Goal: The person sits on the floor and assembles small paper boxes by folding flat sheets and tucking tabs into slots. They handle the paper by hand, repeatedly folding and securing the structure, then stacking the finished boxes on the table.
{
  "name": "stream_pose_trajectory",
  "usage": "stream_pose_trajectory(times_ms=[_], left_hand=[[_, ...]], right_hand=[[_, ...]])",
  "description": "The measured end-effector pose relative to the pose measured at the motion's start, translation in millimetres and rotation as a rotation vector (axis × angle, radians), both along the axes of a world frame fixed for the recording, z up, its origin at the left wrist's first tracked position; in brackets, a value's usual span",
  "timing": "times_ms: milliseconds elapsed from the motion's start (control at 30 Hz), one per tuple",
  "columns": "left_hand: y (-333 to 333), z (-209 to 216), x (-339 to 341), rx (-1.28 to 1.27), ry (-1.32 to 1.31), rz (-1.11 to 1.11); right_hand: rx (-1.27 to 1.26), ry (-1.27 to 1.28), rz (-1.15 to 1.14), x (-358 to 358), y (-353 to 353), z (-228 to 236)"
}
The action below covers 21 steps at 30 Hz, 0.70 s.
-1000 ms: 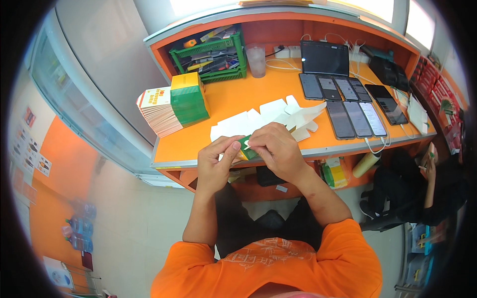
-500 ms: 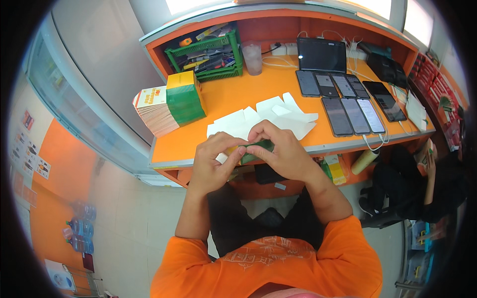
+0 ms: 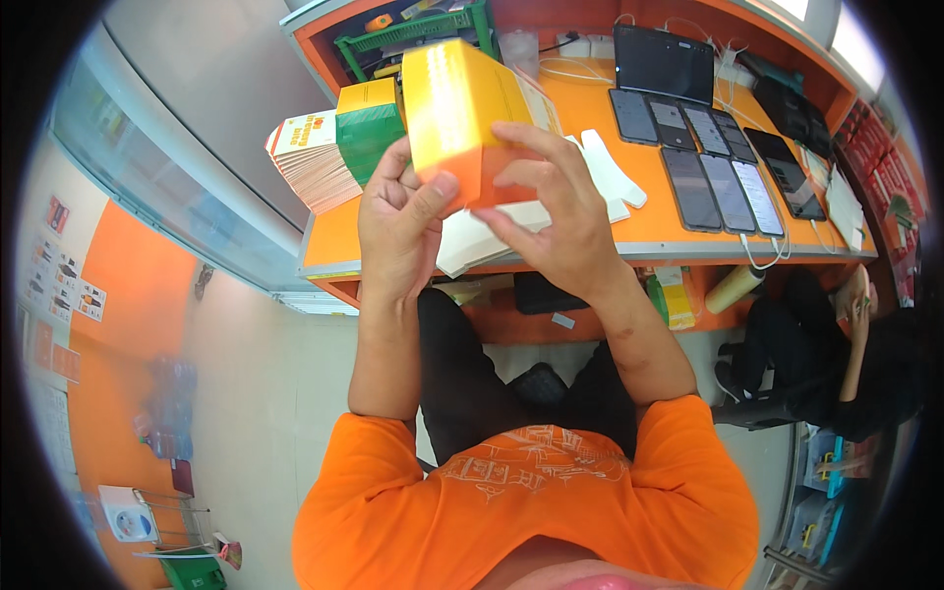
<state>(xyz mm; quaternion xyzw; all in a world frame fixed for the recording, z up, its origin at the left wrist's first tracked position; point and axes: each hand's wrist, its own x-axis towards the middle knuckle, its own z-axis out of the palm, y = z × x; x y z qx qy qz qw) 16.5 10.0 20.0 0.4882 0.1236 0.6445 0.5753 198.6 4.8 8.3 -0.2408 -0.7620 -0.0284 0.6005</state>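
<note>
- My left hand (image 3: pixel 401 211) pinches a glossy yellow-and-orange cardboard box (image 3: pixel 447 108) between thumb and fingers.
- My right hand (image 3: pixel 559 202), half open, curves by the box's right side; contact unclear.
- Flat white cardboard (image 3: pixel 482 244) shows between my hands.

Box (image 3: pixel 452 113) in left grip (image 3: pixel 401 211), desk (image 3: pixel 585 103) with cartons (image 3: pixel 372 133) left, phones (image 3: pixel 691 187) right

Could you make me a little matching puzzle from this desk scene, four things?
1. Yellow-and-orange carton
2. Crate
3. Propped-up dark screen
4. Unfolded card on the desk

A. Behind the rows of phones
B. White
C. Held up by the left hand
D. Green

Pairs: 1-C, 2-D, 3-A, 4-B
</note>
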Motion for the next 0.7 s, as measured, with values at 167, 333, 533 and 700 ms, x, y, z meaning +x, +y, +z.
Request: stream_pose_trajectory(times_ms=[167, 333, 533, 700], left_hand=[[-4.4, 5.1, 9.0, 0.064, 0.079, 0.215], [1.2, 3.3, 4.1, 0.214, 0.187, 0.418], [-6.8, -5.4, 19.7, 0.311, 0.242, 0.568], [-2.8, -6.9, 19.0, 0.387, 0.21, 0.482]], right_hand=[[-0.011, 0.155, 0.061, -2.0, 7.1, -1.3], [-0.104, 0.291, 0.096, 4.1, 8.2, 7.2], [-0.111, 0.26, 0.088, -11.8, -8.7, 22.6], [-0.091, 0.261, 0.089, -12.2, -12.2, 28.6]])
